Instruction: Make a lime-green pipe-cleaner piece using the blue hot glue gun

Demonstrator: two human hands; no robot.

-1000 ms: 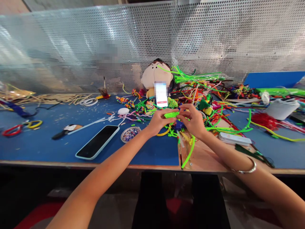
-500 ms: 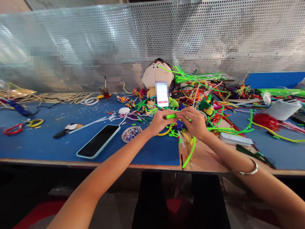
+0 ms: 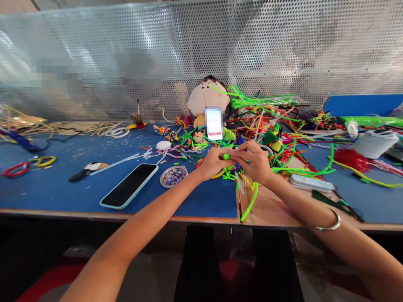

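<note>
My left hand (image 3: 213, 162) and my right hand (image 3: 253, 159) meet above the table's near middle, fingertips together. Between them is a short bright green pipe cleaner piece (image 3: 226, 157); only its rounded end shows, the rest being covered by fingers. Both hands are closed on it in a pinch. Below and behind them spreads a heap of coloured pipe cleaners and small knotted pieces (image 3: 229, 134). One long green pipe cleaner (image 3: 250, 204) hangs toward the table's front edge beneath my right hand.
A black-screened phone (image 3: 129, 186) and a round dish of beads (image 3: 174, 176) lie to the left, with scissors (image 3: 30, 165) farther off. A lit phone (image 3: 214, 122) leans on a plush doll (image 3: 208, 98). A white glove (image 3: 375, 143) is at right, before a perforated metal screen (image 3: 176, 46).
The green piece has turned from lying lengthwise between my hands to pointing its end toward me. My fingers have shifted around it; both hands stay in nearly the same place.
</note>
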